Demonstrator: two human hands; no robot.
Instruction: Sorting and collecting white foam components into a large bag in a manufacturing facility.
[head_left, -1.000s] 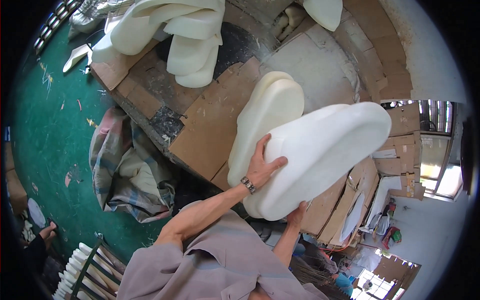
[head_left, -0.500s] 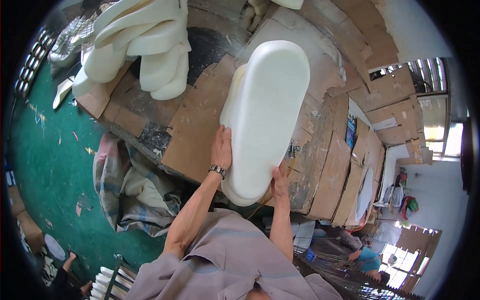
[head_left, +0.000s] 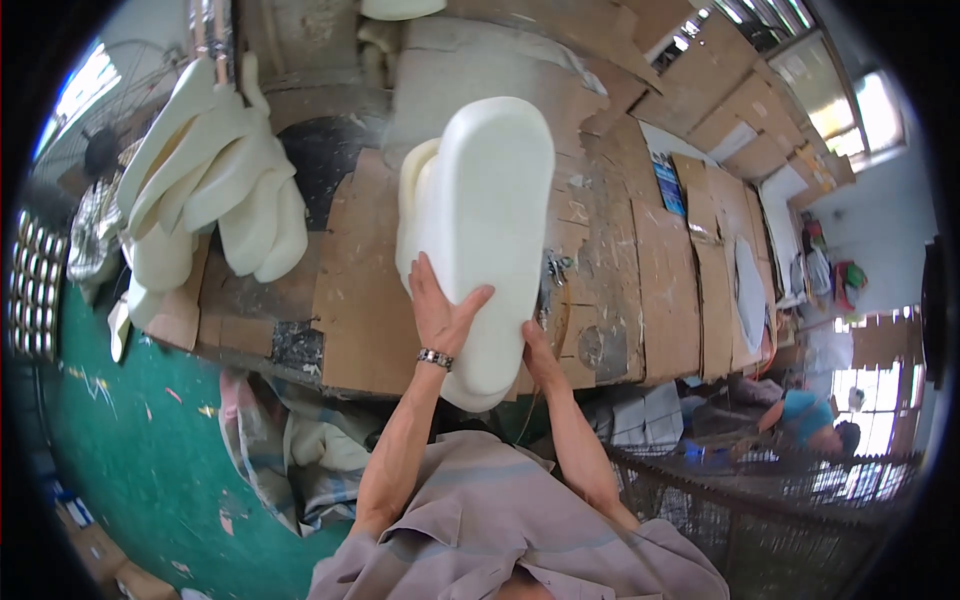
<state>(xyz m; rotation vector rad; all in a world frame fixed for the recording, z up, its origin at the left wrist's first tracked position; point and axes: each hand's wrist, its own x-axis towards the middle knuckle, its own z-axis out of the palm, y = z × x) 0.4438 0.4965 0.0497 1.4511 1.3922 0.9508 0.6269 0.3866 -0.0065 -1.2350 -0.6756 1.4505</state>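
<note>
The long white slab (head_left: 500,215) is over the front part of the cardboard-covered table (head_left: 360,275), its near end at about the front edge and its far end pointing to the back edge. Whether its underside touches the table is hidden. The hands are apart, clamped on the slab from both sides: the left hand (head_left: 443,318) has its fingers along the left side and its thumb over the top face, while the right hand (head_left: 541,355) grips the right side nearer the front edge, its fingers mostly out of sight.

A cream piece (head_left: 413,190) shows past the slab's left side, mostly covered. A small metal fitting (head_left: 558,266) lies just right of the slab, and a pile of pale pieces (head_left: 225,190) sits toward the table's left edge.

Both grips are near one end, so the far end may dip; holding nearer the middle should balance it. Broad, light palm pressure would likely spare the smooth face, and the slab is best kept off the fitting.
</note>
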